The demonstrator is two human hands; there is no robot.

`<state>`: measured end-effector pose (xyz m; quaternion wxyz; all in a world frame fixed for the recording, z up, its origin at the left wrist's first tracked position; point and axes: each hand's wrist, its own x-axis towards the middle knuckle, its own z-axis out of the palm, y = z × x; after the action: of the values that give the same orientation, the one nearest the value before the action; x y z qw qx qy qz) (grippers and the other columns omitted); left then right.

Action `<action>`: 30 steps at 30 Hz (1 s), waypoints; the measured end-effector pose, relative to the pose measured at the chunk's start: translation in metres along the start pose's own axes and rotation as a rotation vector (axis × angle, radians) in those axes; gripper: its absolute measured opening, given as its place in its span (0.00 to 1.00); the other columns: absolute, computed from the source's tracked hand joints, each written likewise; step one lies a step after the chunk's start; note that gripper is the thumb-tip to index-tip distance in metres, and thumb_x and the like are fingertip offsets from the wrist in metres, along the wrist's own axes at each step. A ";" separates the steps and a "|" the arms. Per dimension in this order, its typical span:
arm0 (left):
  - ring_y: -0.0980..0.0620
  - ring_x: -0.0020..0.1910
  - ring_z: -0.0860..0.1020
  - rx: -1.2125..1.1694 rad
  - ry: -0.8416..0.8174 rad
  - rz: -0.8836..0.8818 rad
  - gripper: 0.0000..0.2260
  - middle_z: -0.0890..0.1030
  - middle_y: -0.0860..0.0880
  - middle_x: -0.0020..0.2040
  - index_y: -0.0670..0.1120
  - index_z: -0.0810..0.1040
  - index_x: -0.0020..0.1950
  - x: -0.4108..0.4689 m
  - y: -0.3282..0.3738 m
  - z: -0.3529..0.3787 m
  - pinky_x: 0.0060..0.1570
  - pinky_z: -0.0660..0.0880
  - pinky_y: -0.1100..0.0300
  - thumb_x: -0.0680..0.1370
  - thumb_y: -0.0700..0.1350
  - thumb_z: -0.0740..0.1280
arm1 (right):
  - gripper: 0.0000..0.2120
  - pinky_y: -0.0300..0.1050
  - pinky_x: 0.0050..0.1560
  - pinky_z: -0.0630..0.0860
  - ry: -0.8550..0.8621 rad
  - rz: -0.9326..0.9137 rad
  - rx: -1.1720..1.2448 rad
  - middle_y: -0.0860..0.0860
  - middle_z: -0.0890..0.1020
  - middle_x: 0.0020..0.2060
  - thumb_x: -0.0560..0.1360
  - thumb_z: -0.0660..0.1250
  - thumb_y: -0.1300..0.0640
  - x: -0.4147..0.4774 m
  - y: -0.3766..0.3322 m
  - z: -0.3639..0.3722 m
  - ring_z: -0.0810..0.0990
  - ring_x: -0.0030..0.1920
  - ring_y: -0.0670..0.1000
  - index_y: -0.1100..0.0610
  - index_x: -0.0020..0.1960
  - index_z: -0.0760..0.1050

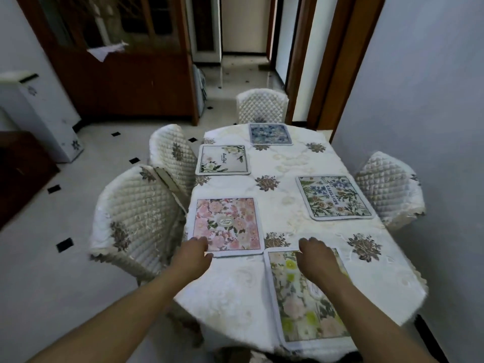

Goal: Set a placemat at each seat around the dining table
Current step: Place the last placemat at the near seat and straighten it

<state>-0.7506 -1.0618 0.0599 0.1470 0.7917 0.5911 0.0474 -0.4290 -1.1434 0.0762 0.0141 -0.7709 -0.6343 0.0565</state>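
Observation:
Several floral placemats lie on the white-clothed dining table (282, 205). A pink rose placemat (227, 226) sits at the near left, and my left hand (195, 254) grips its near left corner. A yellow-green placemat (306, 297) lies at the near end; my right hand (315, 254) rests on its far edge, fingers curled down, and I cannot tell whether it grips. A white placemat with green leaves (222, 159) lies at the far left, a blue one (269, 134) at the far end, and a green-and-blue botanical one (334, 197) at the right.
Quilted white chairs stand around the table: two on the left (136, 213) (172, 153), one at the far end (262, 106), one on the right (387, 184). A grey wall runs close along the right side. A wooden cabinet (117, 61) stands at the back left.

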 end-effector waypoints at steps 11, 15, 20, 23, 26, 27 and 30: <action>0.40 0.54 0.75 0.179 0.140 -0.145 0.14 0.78 0.44 0.53 0.48 0.74 0.53 -0.039 -0.216 -0.150 0.51 0.70 0.49 0.76 0.55 0.61 | 0.12 0.48 0.46 0.74 0.127 -0.271 -0.109 0.55 0.79 0.48 0.75 0.63 0.48 0.053 -0.270 -0.056 0.78 0.50 0.58 0.55 0.52 0.75; 0.40 0.56 0.74 0.170 0.147 -0.247 0.14 0.78 0.43 0.55 0.47 0.74 0.56 -0.041 -0.274 -0.170 0.56 0.71 0.48 0.77 0.54 0.61 | 0.11 0.47 0.42 0.72 0.124 -0.371 -0.145 0.54 0.78 0.45 0.75 0.63 0.48 0.084 -0.341 -0.056 0.78 0.47 0.58 0.55 0.49 0.75; 0.42 0.56 0.73 0.160 0.148 -0.339 0.14 0.78 0.44 0.55 0.47 0.74 0.56 -0.029 -0.337 -0.192 0.55 0.68 0.49 0.78 0.54 0.61 | 0.09 0.49 0.43 0.74 0.056 -0.463 -0.094 0.56 0.80 0.45 0.72 0.64 0.51 0.140 -0.428 -0.043 0.79 0.46 0.60 0.54 0.49 0.76; 0.43 0.56 0.73 0.174 0.145 -0.411 0.14 0.78 0.45 0.56 0.47 0.74 0.57 -0.021 -0.373 -0.209 0.55 0.68 0.48 0.78 0.55 0.61 | 0.09 0.48 0.41 0.73 0.023 -0.533 -0.045 0.56 0.79 0.47 0.72 0.63 0.52 0.173 -0.480 -0.037 0.80 0.47 0.60 0.55 0.49 0.74; 0.43 0.55 0.73 0.168 0.148 -0.463 0.14 0.78 0.45 0.55 0.48 0.74 0.57 -0.010 -0.411 -0.225 0.55 0.69 0.48 0.78 0.55 0.61 | 0.07 0.47 0.39 0.69 0.006 -0.612 0.011 0.56 0.78 0.46 0.74 0.61 0.51 0.204 -0.530 -0.031 0.78 0.47 0.61 0.55 0.43 0.67; 0.43 0.55 0.74 0.163 0.153 -0.476 0.14 0.78 0.45 0.55 0.48 0.74 0.57 -0.006 -0.422 -0.229 0.55 0.69 0.48 0.78 0.55 0.62 | 0.08 0.47 0.40 0.69 0.005 -0.637 0.007 0.57 0.78 0.46 0.75 0.61 0.51 0.212 -0.545 -0.031 0.78 0.48 0.61 0.55 0.43 0.68; 0.44 0.54 0.74 0.137 0.173 -0.503 0.13 0.78 0.46 0.53 0.48 0.75 0.56 0.009 -0.454 -0.239 0.54 0.70 0.49 0.77 0.55 0.62 | 0.09 0.49 0.42 0.72 0.028 -0.692 -0.028 0.58 0.78 0.46 0.75 0.62 0.51 0.231 -0.586 -0.031 0.78 0.47 0.61 0.58 0.46 0.72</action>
<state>-1.2261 -0.8934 0.1550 0.0490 0.6210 0.7814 0.0368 -0.9543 -0.8008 0.1458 0.0303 -0.5111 -0.8585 0.0291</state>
